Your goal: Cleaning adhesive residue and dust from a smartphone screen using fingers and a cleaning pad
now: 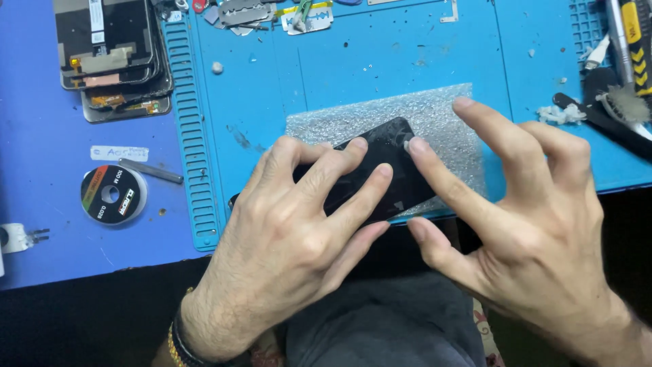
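On the blue mat, left hand and right hand, grips spread apart, fingertips press a black phone

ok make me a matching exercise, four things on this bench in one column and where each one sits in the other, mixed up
Things:
1. black phone
2. stack of phone screens
3. wire spool
4. brush

Places:
A. far right edge of the blue mat
B. on the bubble wrap, under both hands
C. top left corner, off the mat
D. left of the mat, below the stack of screens

Right pairs: 1-B, 2-C, 3-D, 4-A

The left hand presses on the phone; the right hand touches its upper edge with a fingertip. The bubble wrap lies on the blue mat.
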